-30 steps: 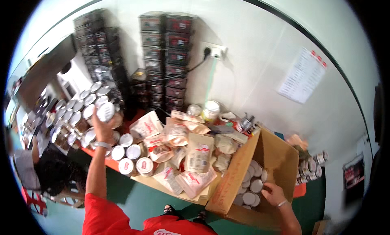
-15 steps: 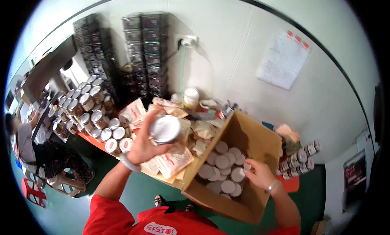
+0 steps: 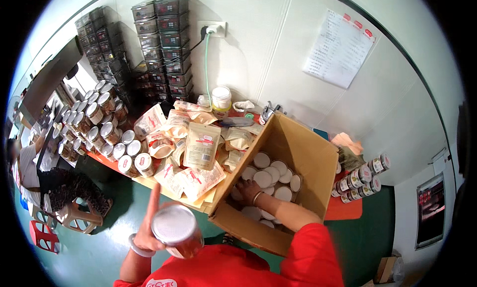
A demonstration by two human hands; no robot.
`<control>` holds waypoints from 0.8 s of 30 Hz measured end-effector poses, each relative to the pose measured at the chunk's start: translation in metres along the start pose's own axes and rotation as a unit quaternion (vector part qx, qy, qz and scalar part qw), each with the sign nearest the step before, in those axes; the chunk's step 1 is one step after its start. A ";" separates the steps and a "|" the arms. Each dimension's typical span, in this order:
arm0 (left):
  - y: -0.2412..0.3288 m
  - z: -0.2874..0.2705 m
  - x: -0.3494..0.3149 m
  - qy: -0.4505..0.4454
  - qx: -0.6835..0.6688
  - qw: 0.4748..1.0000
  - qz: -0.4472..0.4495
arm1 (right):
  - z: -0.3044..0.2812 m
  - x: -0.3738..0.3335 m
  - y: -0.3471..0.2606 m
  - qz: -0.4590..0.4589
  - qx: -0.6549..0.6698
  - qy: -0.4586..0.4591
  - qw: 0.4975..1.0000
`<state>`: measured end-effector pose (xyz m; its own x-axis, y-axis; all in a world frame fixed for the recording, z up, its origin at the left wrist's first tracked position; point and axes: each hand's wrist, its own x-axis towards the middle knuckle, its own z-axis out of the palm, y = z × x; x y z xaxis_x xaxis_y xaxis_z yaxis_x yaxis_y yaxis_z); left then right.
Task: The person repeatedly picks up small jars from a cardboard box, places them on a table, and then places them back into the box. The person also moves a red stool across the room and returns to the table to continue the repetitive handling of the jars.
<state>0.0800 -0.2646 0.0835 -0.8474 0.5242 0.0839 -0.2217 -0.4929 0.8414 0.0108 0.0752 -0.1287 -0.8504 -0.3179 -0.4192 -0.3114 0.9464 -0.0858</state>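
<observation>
My left hand [image 3: 148, 231] grips a clear jar [image 3: 185, 247] with reddish-brown contents, close in front of my body. The jar has a silver lid [image 3: 174, 223], and my index finger points up beside it. Deep inside an open cardboard box [image 3: 309, 159], my right hand [image 3: 247, 191] reaches down onto a heap of white round lids [image 3: 262, 179]. Its fingers look apart over the lids, though their tips are partly hidden.
Kraft pouches [image 3: 202, 145] cover the table left of the box. Several silver-lidded jars [image 3: 110, 132] stand farther left, before stacked black boxes [image 3: 173, 53]. Labelled jars [image 3: 360, 178] lie piled at right. A person [image 3: 32, 163] sits at far left.
My left hand has drawn the jar down and toward my body, away from above the pouches. My right hand has moved left and deeper into the box.
</observation>
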 end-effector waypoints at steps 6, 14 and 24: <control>-0.010 -0.017 -0.017 -0.252 0.014 0.962 -0.107 | -0.043 -0.013 -0.037 0.020 0.036 0.028 0.999; -0.005 -0.009 0.006 -0.327 0.058 0.929 -0.165 | 0.021 -0.016 0.014 0.020 -0.034 0.094 0.995; -0.019 -0.004 0.045 -0.198 0.105 0.965 -0.137 | -0.123 -0.118 0.057 0.033 0.654 0.059 0.754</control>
<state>0.0440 -0.2350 0.0692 -0.5108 0.8597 0.0055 -0.2739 -0.1688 0.9468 0.0415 0.1596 0.0273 -0.9020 -0.1971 -0.3841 0.3509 0.1838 -0.9182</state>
